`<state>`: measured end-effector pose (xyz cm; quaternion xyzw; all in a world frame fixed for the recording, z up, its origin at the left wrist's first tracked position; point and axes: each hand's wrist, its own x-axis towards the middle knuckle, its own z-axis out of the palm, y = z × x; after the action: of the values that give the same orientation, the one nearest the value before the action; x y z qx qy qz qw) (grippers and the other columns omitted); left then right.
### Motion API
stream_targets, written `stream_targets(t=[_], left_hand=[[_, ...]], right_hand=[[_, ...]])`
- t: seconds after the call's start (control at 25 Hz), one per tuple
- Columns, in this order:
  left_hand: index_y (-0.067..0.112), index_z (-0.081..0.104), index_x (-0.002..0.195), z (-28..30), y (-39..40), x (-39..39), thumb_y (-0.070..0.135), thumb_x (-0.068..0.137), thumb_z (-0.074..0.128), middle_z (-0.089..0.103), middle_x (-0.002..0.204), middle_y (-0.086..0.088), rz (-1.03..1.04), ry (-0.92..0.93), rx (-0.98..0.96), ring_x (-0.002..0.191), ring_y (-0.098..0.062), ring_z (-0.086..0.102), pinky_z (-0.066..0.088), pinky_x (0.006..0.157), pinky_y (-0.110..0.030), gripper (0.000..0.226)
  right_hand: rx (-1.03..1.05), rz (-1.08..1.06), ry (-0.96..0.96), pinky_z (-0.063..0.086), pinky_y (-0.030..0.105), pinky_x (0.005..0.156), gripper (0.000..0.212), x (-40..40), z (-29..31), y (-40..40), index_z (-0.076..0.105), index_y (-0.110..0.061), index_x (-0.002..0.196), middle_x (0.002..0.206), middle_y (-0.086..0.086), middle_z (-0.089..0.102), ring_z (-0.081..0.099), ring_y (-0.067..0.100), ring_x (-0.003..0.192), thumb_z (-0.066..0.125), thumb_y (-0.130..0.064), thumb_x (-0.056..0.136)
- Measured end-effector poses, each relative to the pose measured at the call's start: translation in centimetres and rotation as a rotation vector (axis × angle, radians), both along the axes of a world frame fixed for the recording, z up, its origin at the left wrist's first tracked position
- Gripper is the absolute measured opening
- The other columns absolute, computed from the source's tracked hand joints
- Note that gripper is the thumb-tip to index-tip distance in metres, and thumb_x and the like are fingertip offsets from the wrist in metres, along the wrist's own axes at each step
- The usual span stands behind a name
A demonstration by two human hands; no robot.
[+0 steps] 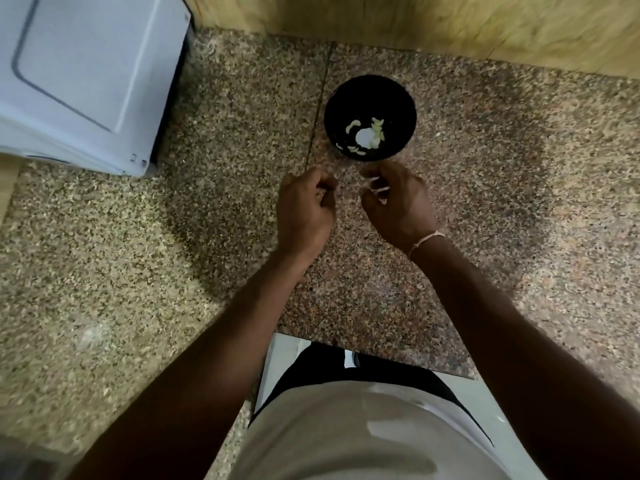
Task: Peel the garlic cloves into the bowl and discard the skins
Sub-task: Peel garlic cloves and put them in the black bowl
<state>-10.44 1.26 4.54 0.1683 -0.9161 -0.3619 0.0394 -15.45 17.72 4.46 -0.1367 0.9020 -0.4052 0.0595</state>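
Observation:
A black bowl (370, 117) stands on the speckled stone counter (485, 188) and holds several pale peeled garlic cloves (365, 136). Both hands hover just in front of the bowl, a small gap apart. My left hand (304, 209) has its fingers curled inward, and nothing shows in its grip. My right hand (398, 199) is also curled and pinches a small pale piece of garlic (379, 188) between thumb and fingers. I cannot tell whether that piece is clove or skin. A thin band circles my right wrist.
A white appliance (86, 81) stands on the counter at the far left. A wooden wall (415, 22) runs along the back. The counter's front edge, with a cut-out (280, 358), lies near my body.

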Motion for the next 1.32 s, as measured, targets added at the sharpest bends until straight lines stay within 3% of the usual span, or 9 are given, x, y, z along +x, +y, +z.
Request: stream_targets(t=[0.12,0.24,0.36,0.52,0.68,0.8,0.92,1.12,1.32], left_hand=[[0.016,0.073,0.107,-1.2,-1.1,3.9,0.011,0.093,0.076,0.075,0.104,-0.001,0.071,-0.062,0.083,0.095,-0.016,0.07,0.058,0.078,-0.031,0.015],[0.014,0.075,0.106,-1.9,-1.7,6.6,0.011,0.09,0.076,0.077,0.1,0.0,0.111,-0.055,0.093,0.087,-0.013,0.069,0.053,0.076,-0.026,0.016],[0.017,0.074,0.104,-2.7,-2.5,7.8,0.006,0.091,0.072,0.076,0.099,0.003,0.173,-0.068,0.073,0.085,-0.012,0.068,0.049,0.075,-0.024,0.017],[0.016,0.072,0.108,-4.1,-3.2,8.1,0.003,0.089,0.072,0.076,0.102,0.002,0.147,-0.238,0.144,0.091,-0.016,0.07,0.056,0.081,-0.029,0.023],[0.03,0.071,0.101,-3.9,-2.2,7.5,0.001,0.088,0.075,0.074,0.093,0.013,0.099,-0.264,0.296,0.083,-0.001,0.07,0.055,0.073,-0.019,0.032],[0.034,0.072,0.092,-2.4,-0.8,6.2,0.012,0.091,0.079,0.075,0.084,0.015,0.073,-0.194,0.409,0.075,0.006,0.068,0.052,0.064,-0.015,0.023],[0.03,0.075,0.092,0.5,0.2,4.1,0.019,0.09,0.082,0.077,0.082,0.011,0.055,-0.071,0.531,0.072,-0.002,0.069,0.053,0.063,-0.023,0.013],[0.034,0.08,0.088,7.9,1.6,1.4,0.029,0.086,0.083,0.079,0.081,0.008,-0.078,0.158,0.659,0.071,-0.003,0.071,0.054,0.064,-0.021,0.006],[0.035,0.082,0.095,15.1,2.8,-0.1,0.039,0.087,0.08,0.081,0.09,0.002,-0.2,0.329,0.704,0.085,-0.015,0.078,0.061,0.071,-0.027,0.009]], right_hand=[[0.012,0.074,-0.088,0.059,0.034,0.079,0.028,2.6,-1.8,-1.5,0.07,-0.016,0.118,0.113,0.003,0.072,0.069,0.017,0.092,0.069,-0.018,0.09],[0.127,0.199,-0.128,0.058,0.039,0.079,0.029,4.7,-3.5,-3.2,0.07,-0.015,0.117,0.11,0.009,0.071,0.068,0.027,0.094,0.066,-0.017,0.089],[0.263,0.264,-0.114,0.058,0.045,0.075,0.032,5.8,-4.3,-4.8,0.066,-0.02,0.12,0.109,0.009,0.067,0.065,0.034,0.096,0.064,-0.033,0.09],[0.304,0.262,-0.081,0.058,0.043,0.074,0.025,6.1,-4.5,-5.5,0.07,-0.024,0.114,0.109,0.006,0.065,0.065,0.033,0.098,0.065,-0.036,0.092],[0.131,0.14,-0.123,0.056,0.037,0.069,0.015,6.1,-3.4,-4.3,0.068,-0.016,0.101,0.09,0.004,0.071,0.067,0.026,0.079,0.073,-0.025,0.089],[-0.045,-0.034,-0.197,0.058,0.029,0.072,0.022,5.6,-1.1,-2.4,0.073,-0.012,0.099,0.084,-0.003,0.072,0.069,0.015,0.077,0.086,-0.016,0.081],[-0.258,-0.14,-0.28,0.064,0.042,0.079,0.02,4.4,2.3,-0.8,0.077,-0.009,0.102,0.086,0.002,0.077,0.076,0.017,0.078,0.083,-0.004,0.083],[-0.5,-0.169,-0.142,0.065,0.047,0.075,0.019,3.3,10.1,1.8,0.079,-0.012,0.099,0.084,0.007,0.079,0.078,0.021,0.078,0.081,0.001,0.085],[-0.514,-0.187,0.081,0.064,0.051,0.076,0.014,2.8,17.0,3.7,0.078,-0.01,0.103,0.086,0.006,0.079,0.078,0.022,0.081,0.08,-0.011,0.089]])
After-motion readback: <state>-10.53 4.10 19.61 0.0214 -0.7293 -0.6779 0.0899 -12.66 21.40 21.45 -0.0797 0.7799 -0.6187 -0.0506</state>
